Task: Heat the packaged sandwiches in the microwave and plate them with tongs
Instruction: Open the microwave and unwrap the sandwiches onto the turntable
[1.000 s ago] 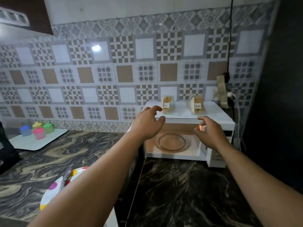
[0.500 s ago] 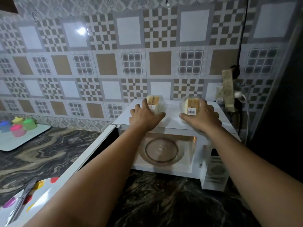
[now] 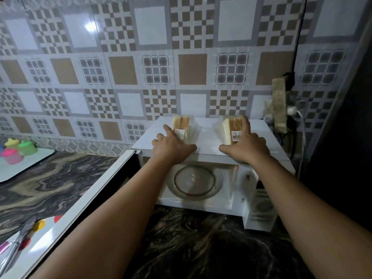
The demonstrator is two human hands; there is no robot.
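Both sandwiches are sitting in clear wedge packs atop the microwave (image 3: 205, 137). The left hand (image 3: 171, 148) is gripping the left sandwich (image 3: 181, 125), bread edges showing. The right hand (image 3: 246, 147) is clasping the right sandwich (image 3: 229, 129), barcode-stickered.

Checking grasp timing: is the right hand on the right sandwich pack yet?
Touching. The head view shows the right hand with fingers wrapped over the right sandwich pack on the microwave top, no gap visible.

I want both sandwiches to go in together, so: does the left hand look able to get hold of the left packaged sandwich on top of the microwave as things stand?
Probably yes. The left hand already lies against the left packaged sandwich on the microwave top, and nothing stands between them.
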